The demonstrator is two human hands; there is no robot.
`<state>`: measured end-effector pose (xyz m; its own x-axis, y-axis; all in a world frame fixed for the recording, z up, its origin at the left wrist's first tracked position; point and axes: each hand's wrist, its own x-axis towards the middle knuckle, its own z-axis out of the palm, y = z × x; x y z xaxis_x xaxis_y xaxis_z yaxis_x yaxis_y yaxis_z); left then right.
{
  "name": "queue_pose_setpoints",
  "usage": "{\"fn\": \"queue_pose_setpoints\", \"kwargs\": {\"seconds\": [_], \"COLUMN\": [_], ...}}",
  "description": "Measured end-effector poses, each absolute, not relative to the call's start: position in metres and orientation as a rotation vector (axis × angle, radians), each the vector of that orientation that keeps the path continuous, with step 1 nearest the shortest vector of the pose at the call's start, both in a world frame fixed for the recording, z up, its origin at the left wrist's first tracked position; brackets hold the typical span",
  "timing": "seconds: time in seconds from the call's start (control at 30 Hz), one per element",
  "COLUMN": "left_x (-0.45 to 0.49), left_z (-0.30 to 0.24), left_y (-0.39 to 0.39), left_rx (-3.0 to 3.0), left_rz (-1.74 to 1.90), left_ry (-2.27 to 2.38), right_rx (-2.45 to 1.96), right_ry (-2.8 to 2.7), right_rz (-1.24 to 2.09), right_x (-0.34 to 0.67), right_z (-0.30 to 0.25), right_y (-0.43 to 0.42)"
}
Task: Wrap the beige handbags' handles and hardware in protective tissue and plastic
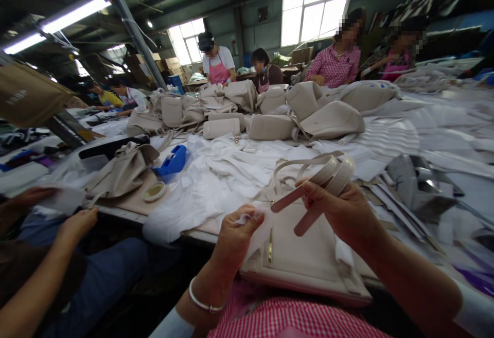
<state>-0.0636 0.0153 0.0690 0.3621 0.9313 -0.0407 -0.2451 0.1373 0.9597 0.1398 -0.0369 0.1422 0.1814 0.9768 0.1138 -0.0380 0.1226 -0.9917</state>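
My right hand (339, 209) is closed round a coiled beige strap (328, 173), whose two pinkish flat ends stick out toward the left. A thin white sheet (259, 235) is pinched in my left hand (239, 230), close to those strap ends. Beneath both hands lies a beige handbag (304, 245) at the table's front edge, with a gold zipper (270, 243) on its left part. A white wrap (345, 253) covers part of the bag's right side.
Beige bags (270, 126) are heaped across the table, with white tissue (219, 168) in front. At left are a blue tape dispenser (172, 161), a tape roll (154, 191) and a co-worker's hands (79, 223). A grey metal dispenser (419, 186) stands at right. People work behind.
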Motion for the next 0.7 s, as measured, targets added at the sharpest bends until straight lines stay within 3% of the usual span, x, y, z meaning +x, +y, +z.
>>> {"fn": "queue_pose_setpoints", "kwargs": {"seconds": [0.5, 0.7], "left_x": [-0.063, -0.059], "left_z": [0.079, 0.082], "left_y": [0.015, 0.013], "left_rx": [1.363, 1.382], "left_rz": [0.905, 0.823], "left_ry": [0.791, 0.801], "right_rx": [-1.157, -1.190], "right_ry": [-0.998, -1.021], "right_rz": [0.931, 1.074], "right_x": [0.133, 0.118], "right_z": [0.127, 0.109], "right_y": [-0.028, -0.027]}}
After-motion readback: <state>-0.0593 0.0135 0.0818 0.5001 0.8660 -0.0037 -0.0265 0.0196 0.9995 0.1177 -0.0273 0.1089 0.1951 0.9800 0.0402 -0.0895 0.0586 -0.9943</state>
